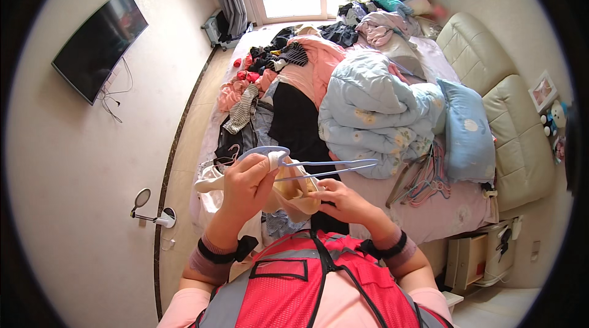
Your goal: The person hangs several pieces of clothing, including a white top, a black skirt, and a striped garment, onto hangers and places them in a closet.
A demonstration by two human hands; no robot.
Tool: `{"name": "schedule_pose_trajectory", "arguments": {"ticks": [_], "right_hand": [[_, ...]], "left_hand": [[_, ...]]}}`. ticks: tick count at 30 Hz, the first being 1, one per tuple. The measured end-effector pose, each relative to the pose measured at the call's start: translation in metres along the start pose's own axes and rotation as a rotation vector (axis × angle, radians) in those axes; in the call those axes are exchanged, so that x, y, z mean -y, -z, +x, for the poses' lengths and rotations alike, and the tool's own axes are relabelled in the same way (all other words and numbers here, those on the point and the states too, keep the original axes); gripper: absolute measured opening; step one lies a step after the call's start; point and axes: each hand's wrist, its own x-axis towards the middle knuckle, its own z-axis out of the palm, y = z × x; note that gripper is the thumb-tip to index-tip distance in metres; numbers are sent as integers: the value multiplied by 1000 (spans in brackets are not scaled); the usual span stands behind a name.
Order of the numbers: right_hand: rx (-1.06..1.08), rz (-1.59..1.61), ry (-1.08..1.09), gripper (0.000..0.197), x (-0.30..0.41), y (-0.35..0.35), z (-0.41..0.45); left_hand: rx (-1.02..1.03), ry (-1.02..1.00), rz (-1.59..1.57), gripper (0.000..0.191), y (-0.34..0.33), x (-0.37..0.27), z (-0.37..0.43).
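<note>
My left hand [246, 185] grips a blue clothes hanger [331, 163] together with the edge of a cream garment [294, 197]. One end of the hanger points right, over the bed, and its other end curves up past my left fingers. With its fingertips, my right hand [338, 199] pinches the garment's right side. The cloth hangs between both hands, partly around the hanger. Below them, other clothes lie on the bed, including a black garment [294, 121] and a striped one [244, 109].
A bed with a pink sheet [455, 215] carries a blue floral quilt [372, 102], a blue pillow [468, 130], several loose hangers [428, 185] and heaped clothes [271, 59]. A padded headboard [515, 139] stands right. A television [101, 45] hangs on the left wall. A drawer [467, 261] juts out lower right.
</note>
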Motion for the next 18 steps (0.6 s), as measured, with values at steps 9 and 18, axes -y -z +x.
{"name": "schedule_pose_trajectory", "arguments": {"ticks": [9,18], "right_hand": [[-303,-13,-420,12,-64,-15,1],[-564,127,-361,22,-58,22,5]], "left_hand": [[-48,266,-190,11,23,10,-25],[-98,355,-174,9,30,41,-55]]}}
